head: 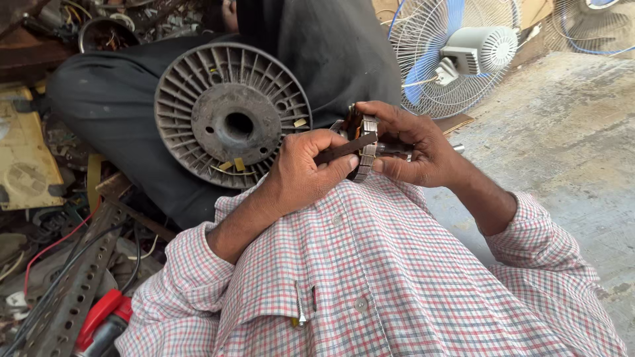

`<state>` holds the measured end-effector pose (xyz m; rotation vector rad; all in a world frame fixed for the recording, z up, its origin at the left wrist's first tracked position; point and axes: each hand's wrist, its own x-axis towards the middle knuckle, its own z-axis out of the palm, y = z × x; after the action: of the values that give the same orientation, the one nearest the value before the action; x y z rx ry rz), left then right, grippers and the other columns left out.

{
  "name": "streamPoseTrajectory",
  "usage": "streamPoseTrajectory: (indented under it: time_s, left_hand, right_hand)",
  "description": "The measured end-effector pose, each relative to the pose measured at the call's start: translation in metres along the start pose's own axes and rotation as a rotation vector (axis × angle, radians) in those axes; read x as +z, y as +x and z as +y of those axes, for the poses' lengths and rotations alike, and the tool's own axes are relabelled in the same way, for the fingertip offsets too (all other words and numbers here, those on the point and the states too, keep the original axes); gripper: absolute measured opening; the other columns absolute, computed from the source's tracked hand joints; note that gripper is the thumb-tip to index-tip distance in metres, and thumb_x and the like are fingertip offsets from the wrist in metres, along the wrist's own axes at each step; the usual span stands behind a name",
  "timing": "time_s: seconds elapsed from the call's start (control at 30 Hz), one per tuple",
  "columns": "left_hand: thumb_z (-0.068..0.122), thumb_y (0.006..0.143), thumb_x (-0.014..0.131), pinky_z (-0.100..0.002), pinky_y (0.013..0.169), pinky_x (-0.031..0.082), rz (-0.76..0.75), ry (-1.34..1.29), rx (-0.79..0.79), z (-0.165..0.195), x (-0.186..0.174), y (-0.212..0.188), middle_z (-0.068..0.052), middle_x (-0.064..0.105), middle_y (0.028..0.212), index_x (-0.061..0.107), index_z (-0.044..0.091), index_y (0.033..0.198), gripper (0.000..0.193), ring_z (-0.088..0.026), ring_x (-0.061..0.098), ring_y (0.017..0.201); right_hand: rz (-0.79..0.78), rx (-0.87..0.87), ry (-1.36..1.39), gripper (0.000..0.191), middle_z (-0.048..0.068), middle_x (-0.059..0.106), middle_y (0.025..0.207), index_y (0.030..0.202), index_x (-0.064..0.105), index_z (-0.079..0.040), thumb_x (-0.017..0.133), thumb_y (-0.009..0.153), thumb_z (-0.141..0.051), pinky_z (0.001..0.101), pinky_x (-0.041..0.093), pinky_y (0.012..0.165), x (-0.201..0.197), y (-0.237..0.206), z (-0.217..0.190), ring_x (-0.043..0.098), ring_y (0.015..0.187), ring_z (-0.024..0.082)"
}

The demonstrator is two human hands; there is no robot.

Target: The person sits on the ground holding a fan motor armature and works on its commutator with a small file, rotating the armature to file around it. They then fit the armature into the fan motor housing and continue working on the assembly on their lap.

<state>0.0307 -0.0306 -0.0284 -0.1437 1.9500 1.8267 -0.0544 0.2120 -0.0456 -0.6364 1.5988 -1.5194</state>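
My right hand (pixel 413 142) grips a small round motor stator (pixel 364 147) with a metal laminated rim and copper-coloured windings, held upright in front of my chest. My left hand (pixel 305 170) is closed on a dark flat strip-like tool (pixel 344 149) whose end lies across the stator's rim. A short metal shaft (pixel 456 149) sticks out past my right hand. Both forearms come out of checked shirt sleeves.
A large grey finned round motor casing (pixel 231 116) rests on black cloth (pixel 132 86) to the left. A table fan (pixel 456 53) with blue blades stands behind. Scrap, a perforated metal bar (pixel 79 277), wires and a red-handled tool (pixel 99 320) lie at left. Concrete floor (pixel 569 132) at right.
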Motion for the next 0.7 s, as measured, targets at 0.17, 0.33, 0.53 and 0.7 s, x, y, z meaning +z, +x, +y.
streamPoseTrajectory:
  time_s: [0.17,0.33,0.53,0.7]
  left_hand:
    - [0.012,0.096,0.07,-0.025,0.055,0.051,0.12,0.051,0.207,-0.003,0.01,-0.002,-0.002,0.066,0.075,0.067,0.002,0.094,0.011,-0.007,0.063,0.065]
    - [0.013,0.093,0.07,-0.028,0.054,0.052,0.061,0.059,0.097,0.008,0.001,0.0,-0.005,0.067,0.077,0.068,0.0,0.097,0.014,-0.012,0.065,0.064]
    - [0.006,0.104,0.061,-0.034,0.065,0.05,0.182,0.462,0.508,0.034,-0.018,-0.016,-0.01,0.064,0.088,0.066,-0.004,0.109,0.012,-0.02,0.063,0.076]
    - [0.009,0.096,0.066,-0.032,0.056,0.042,0.112,1.02,0.792,0.043,-0.017,-0.016,-0.005,0.061,0.074,0.07,0.0,0.096,0.01,-0.015,0.057,0.064]
  right_hand:
    - [0.091,-0.054,-0.036,0.075,0.002,0.07,0.093,0.159,0.043,-0.009,0.077,0.094,-0.028,0.0206,0.047,0.065,0.012,-0.002,0.002,0.06,0.071,0.003]
    - [0.122,-0.011,-0.163,0.079,0.002,0.073,0.093,0.157,0.043,-0.007,0.076,0.089,-0.03,0.0217,0.049,0.062,0.013,0.001,-0.006,0.06,0.066,0.004]
    - [-0.058,-0.008,0.235,0.075,0.019,0.058,0.148,0.163,0.031,-0.005,0.069,0.105,-0.032,0.0394,0.047,0.119,-0.004,-0.002,-0.007,0.058,0.139,0.021]
    - [-0.076,-0.017,0.331,0.075,0.019,0.064,0.146,0.166,0.032,-0.007,0.067,0.104,-0.03,0.0413,0.051,0.123,-0.002,-0.003,-0.002,0.063,0.138,0.021]
